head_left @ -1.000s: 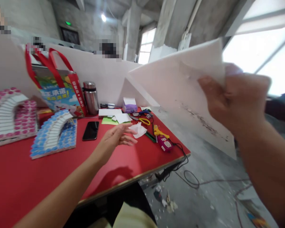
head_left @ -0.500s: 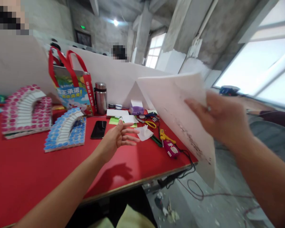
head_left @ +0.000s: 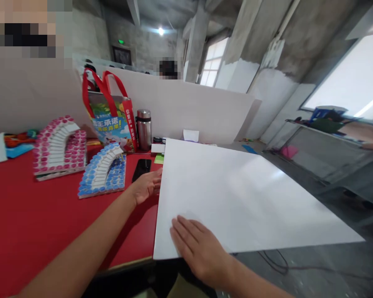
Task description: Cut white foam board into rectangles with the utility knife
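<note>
A large white board (head_left: 224, 190) lies over the right part of the red table and reaches past its edge. My right hand (head_left: 202, 248) rests flat on the board by its near left corner, fingers stretched out and close together. At the board's left edge is my left hand (head_left: 147, 184), its fingers loosely extended and tips against the edge; whether any go under it cannot be seen. A black phone (head_left: 142, 167) lies just behind that hand. The board covers the scissors, glue gun and purple device.
Left on the red table (head_left: 49, 223) stand a blue-and-white folded paper piece (head_left: 104, 174) and a pink one (head_left: 60, 147). Behind are a printed tote bag (head_left: 112, 120) and a steel flask (head_left: 144, 128). A cable (head_left: 276, 263) trails across the floor at right.
The board, held tilted up in my right hand before, now lies down with its white face up. My right hand has moved down and left onto it; my left hand has come to its edge.
</note>
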Tool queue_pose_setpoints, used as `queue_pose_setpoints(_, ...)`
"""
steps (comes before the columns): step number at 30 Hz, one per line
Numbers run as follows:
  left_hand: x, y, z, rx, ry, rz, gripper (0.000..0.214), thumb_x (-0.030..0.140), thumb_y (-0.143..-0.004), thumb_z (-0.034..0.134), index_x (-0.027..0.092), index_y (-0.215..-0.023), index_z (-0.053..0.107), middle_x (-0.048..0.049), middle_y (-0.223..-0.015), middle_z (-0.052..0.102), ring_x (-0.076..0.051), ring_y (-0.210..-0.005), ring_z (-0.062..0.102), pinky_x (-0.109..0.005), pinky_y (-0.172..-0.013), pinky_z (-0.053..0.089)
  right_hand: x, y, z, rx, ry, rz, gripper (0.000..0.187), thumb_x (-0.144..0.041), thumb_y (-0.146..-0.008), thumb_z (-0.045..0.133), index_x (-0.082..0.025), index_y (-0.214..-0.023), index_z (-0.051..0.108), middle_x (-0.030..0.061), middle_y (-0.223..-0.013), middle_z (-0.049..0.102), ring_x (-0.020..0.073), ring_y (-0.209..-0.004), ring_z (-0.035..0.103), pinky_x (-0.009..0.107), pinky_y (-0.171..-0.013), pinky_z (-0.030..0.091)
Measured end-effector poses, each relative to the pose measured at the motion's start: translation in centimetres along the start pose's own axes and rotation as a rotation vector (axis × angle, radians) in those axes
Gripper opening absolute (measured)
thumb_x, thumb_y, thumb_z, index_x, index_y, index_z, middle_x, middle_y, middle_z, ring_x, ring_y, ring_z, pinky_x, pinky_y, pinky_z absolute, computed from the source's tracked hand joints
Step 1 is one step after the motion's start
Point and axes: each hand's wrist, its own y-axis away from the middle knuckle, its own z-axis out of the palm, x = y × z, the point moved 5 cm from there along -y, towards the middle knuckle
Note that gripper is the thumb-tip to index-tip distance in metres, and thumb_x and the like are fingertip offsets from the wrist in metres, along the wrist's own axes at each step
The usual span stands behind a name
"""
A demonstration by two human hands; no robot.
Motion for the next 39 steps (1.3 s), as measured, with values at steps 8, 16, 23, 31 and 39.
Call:
queue_pose_setpoints(8,-3.5,-3.3,0.1,0.212,-0.09,0.106,0.04,0.017,-0.063,0.09,0.013,-0.094,0.065,-0.0066,-0.087,0.074,-0.017,-0.077,0.069,-0.028,-0.073,0.055,-0.8,2.9,0.2,-0.112,-0.083,-0.098,0.042,-0.017,-0.099,0.043,-0.004,-0.135,0.061,0.0173,-0.146,0.056,0.0301,-0.137,0.051,0.043,-0.108,0.048)
queue_pose_setpoints(16,-3.8,-3.4,0.3,0.204,-0.09,0.113,0.04,0.019,-0.062,0.088,0.014,-0.093,0.063,-0.008,-0.088,0.074,-0.019,-0.074,0.07,-0.033,-0.073,0.056,-0.6,3.8,1.7,-0.161,-0.15,-0.049,0.042,-0.015,-0.1,0.043,-0.01,-0.138,0.06,0.0124,-0.147,0.056,0.028,-0.141,0.046,0.043,-0.112,0.046)
queue_pose_setpoints(23,-3.8,-3.6,0.8,0.217,-0.057,0.122,0.042,0.018,-0.058,0.089,0.016,-0.09,0.062,-0.005,-0.084,0.074,-0.017,-0.069,0.069,-0.03,-0.068,0.055,-0.5,3.6,1.8,-0.136,-0.154,-0.038,0.04,-0.017,-0.1,0.044,-0.011,-0.134,0.064,0.0129,-0.145,0.058,0.029,-0.138,0.049,0.044,-0.108,0.049)
queue_pose_setpoints(31,-3.7,-4.4,4.7,0.132,-0.015,0.128,0.037,0.017,-0.062,0.086,0.016,-0.089,0.061,-0.007,-0.082,0.074,-0.019,-0.07,0.069,-0.033,-0.07,0.056,1.4,5.2,-1.3,-0.039,-0.02,0.01,0.035,-0.015,-0.098,0.047,-0.015,-0.125,0.069,0.01,-0.14,0.063,0.0279,-0.136,0.053,0.047,-0.118,0.039)
queue_pose_setpoints(39,-0.8,-6.2,10.9,0.077,-0.059,0.166,0.026,0.008,-0.069,0.078,0.016,-0.087,0.06,-0.0054,-0.078,0.072,-0.017,-0.067,0.067,-0.032,-0.072,0.055,1.0,4.8,-5.0,0.011,-0.011,0.052,0.025,-0.026,-0.098,0.06,-0.021,-0.117,0.075,0.0038,-0.127,0.07,0.0193,-0.124,0.064,0.033,-0.117,0.043)
